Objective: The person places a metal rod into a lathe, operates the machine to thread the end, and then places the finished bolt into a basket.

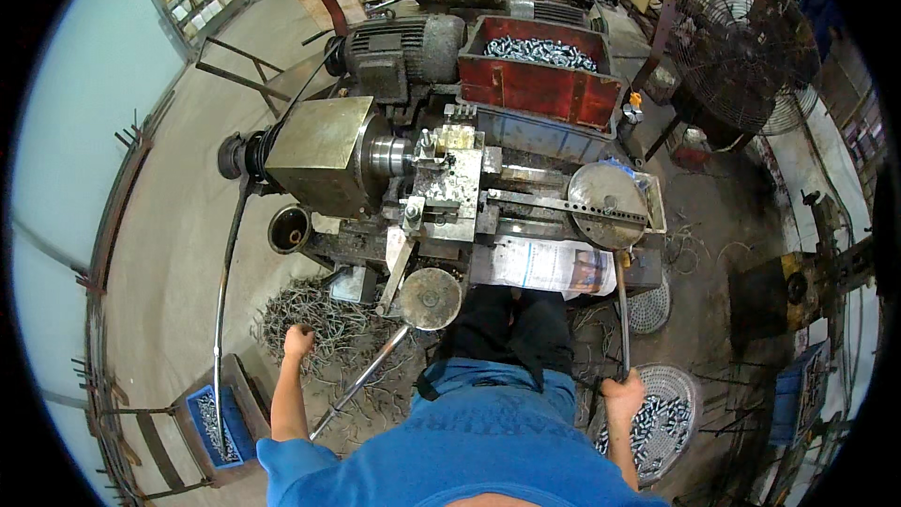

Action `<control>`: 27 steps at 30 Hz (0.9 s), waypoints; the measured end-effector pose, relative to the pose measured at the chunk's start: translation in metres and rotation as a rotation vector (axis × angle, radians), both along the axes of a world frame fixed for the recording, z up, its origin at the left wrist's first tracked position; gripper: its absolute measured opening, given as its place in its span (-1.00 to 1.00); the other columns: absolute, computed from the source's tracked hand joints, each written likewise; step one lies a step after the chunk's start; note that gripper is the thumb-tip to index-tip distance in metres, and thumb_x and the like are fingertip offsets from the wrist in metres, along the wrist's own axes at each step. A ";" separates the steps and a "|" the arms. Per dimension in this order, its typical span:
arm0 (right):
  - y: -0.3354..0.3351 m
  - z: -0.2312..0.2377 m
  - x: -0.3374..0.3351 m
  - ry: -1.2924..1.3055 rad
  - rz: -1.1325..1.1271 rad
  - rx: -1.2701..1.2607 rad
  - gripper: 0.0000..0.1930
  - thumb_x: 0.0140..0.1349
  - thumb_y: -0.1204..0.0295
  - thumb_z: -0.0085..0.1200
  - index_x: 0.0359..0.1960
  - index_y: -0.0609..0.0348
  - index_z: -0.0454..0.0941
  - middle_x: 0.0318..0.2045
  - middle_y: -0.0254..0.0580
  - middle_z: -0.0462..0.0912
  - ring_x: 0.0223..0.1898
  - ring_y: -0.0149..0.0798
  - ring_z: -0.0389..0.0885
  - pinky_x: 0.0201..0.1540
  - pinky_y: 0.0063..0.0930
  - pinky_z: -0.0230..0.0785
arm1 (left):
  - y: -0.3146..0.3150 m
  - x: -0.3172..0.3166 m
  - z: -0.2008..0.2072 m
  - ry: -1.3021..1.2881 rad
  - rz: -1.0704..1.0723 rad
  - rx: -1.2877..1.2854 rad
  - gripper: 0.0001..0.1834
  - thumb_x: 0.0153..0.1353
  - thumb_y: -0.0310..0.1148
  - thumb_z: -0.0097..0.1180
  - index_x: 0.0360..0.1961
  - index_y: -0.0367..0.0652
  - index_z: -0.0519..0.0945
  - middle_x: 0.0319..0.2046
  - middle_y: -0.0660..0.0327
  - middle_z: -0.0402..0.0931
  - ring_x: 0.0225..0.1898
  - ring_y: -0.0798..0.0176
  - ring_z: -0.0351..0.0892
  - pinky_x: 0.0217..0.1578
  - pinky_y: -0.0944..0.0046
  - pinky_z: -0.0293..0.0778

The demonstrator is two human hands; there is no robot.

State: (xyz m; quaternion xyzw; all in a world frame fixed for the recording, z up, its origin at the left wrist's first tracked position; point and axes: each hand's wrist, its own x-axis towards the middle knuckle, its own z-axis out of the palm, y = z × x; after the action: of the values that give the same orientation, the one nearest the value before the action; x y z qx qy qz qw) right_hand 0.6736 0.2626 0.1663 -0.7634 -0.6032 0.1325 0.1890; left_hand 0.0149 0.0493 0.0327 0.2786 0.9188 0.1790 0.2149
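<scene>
Spread across the middle, a metal-turning machine (441, 174) with a blocky headstock at its left and a toolpost at its centre. At the upper right, a large caged fan (746, 47) on a stand. Behind the machine, a red crate (535, 94) of small shiny parts, stacked over a grey-blue bin (540, 134), with a ribbed motor (404, 47) just to its left. On the floor at the left of centre, a tangled heap of metal shavings (324, 329). At the lower right, a round basket (693, 413) partly filled with small cylindrical metal pieces (660, 427). Along the machine's front edge, a printed sheet of paper (544, 265). At the lower left, a blue box (242, 446) holding more small parts. Hanging from the machine's right side, a long metal lever (623, 314) — lower end gripped by the right hand (623, 396), fingers wrapped around it, near the basket. Over the shavings, clear of the machine, the left hand (298, 342), curled into a loose fist — cannot tell if holding anything.
</scene>
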 end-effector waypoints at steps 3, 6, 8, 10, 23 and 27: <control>-0.002 -0.004 -0.001 -0.061 -0.012 -0.022 -0.64 -0.32 0.28 0.04 -0.47 0.30 0.43 -0.58 0.23 0.53 -0.47 0.27 0.51 -0.35 -0.02 0.36 | 0.022 0.017 0.034 0.020 -0.039 -0.004 -0.76 -0.02 -0.36 0.04 -0.36 -0.20 0.65 -0.68 0.09 0.56 -0.64 0.19 0.60 -0.44 0.24 0.53; -0.002 -0.006 0.000 -0.058 0.010 -0.010 -0.60 -0.31 0.25 0.03 -0.43 0.30 0.45 -0.61 0.24 0.51 -0.49 0.28 0.50 -0.35 0.00 0.35 | 0.016 0.000 0.000 -0.003 -0.015 -0.069 -0.75 -0.01 -0.33 0.09 -0.30 -0.20 0.64 -0.62 0.07 0.58 -0.60 0.21 0.61 -0.41 0.24 0.53; 0.000 -0.009 0.008 -0.064 0.024 -0.044 -0.60 -0.31 0.24 0.03 -0.42 0.28 0.45 -0.61 0.24 0.50 -0.49 0.28 0.50 -0.36 0.00 0.35 | 0.016 -0.001 0.002 -0.053 -0.037 -0.103 -0.71 0.00 -0.33 0.11 -0.23 -0.22 0.62 -0.60 0.05 0.58 -0.60 0.20 0.60 -0.41 0.22 0.53; 0.015 -0.015 0.037 -0.195 0.002 0.008 -0.65 -0.24 0.20 0.09 -0.45 0.21 0.44 -0.59 0.16 0.51 -0.47 0.25 0.48 -0.40 -0.03 0.34 | 0.023 0.006 0.014 -0.174 0.037 -0.130 -0.73 0.00 -0.33 0.09 -0.27 -0.23 0.62 -0.63 0.07 0.57 -0.63 0.19 0.59 -0.42 0.21 0.52; 0.210 0.055 0.034 -0.438 0.330 0.425 -0.39 -0.33 0.37 0.08 -0.06 0.23 0.48 -0.20 -0.04 0.53 -0.11 0.03 0.44 0.04 -0.14 0.21 | 0.123 -0.018 0.015 0.394 -0.425 -0.300 -0.51 0.07 0.05 0.08 -0.34 -0.25 0.57 -0.34 -0.05 0.57 -0.23 -0.07 0.56 -0.23 0.03 0.47; 0.173 0.039 0.001 -0.291 0.392 0.396 -0.47 -0.34 0.38 0.03 -0.17 0.27 0.54 -0.26 0.00 0.57 -0.12 0.03 0.45 0.08 -0.16 0.19 | 0.143 0.027 -0.034 0.531 0.024 -0.054 -0.50 0.10 0.09 0.00 -0.48 -0.22 0.57 -0.50 -0.05 0.56 -0.42 -0.07 0.59 -0.37 -0.01 0.48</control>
State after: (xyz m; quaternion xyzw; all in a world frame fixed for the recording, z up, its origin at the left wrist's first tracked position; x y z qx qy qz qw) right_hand 0.6751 0.4356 0.2049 -0.5921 -0.7736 -0.0644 0.2164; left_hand 0.0421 0.1920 -0.0010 0.2991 0.9506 0.0775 -0.0282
